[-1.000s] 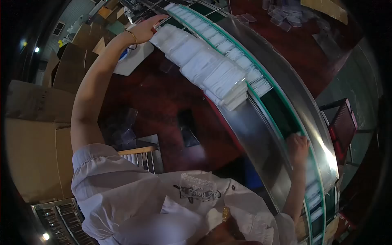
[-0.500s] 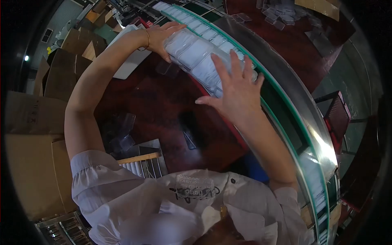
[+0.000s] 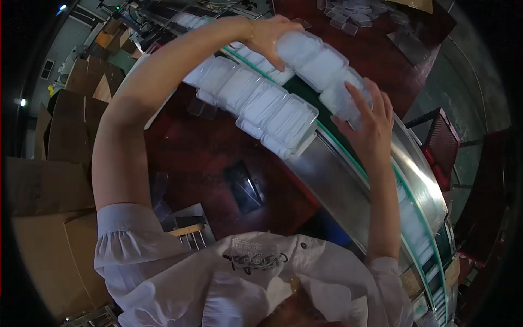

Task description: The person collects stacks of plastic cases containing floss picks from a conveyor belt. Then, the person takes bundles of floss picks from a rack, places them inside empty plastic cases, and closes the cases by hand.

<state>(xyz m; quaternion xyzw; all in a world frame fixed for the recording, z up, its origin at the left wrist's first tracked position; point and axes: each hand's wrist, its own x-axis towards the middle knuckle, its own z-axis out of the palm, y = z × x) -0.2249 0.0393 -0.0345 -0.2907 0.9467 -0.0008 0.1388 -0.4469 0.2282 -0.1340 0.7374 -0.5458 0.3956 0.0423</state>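
Observation:
A row of clear plastic boxes with white contents (image 3: 322,66) spans the gap between my two hands, over the far side of the curved conveyor. My left hand (image 3: 271,39) presses against the row's far-left end, fingers bent over it. At the opposite end, my right hand (image 3: 373,122) has its fingers curled against the last box; part of that box is hidden behind them. A stack of similar filled boxes (image 3: 256,101) lies along the conveyor's near side, below my left forearm and apart from both hands.
The conveyor (image 3: 348,144) has green edges and carries more boxes (image 3: 417,231) at lower right. A dark phone-like slab (image 3: 243,187) lies on the red table (image 3: 212,147). Loose clear cases (image 3: 354,13) are scattered at the back. Cardboard boxes (image 3: 49,188) stand at left.
Both hands have moved rightward, off the boxes on the near side, and now hold a row over the conveyor's far side. The near stack stays behind, uncovered. The view has shifted slightly.

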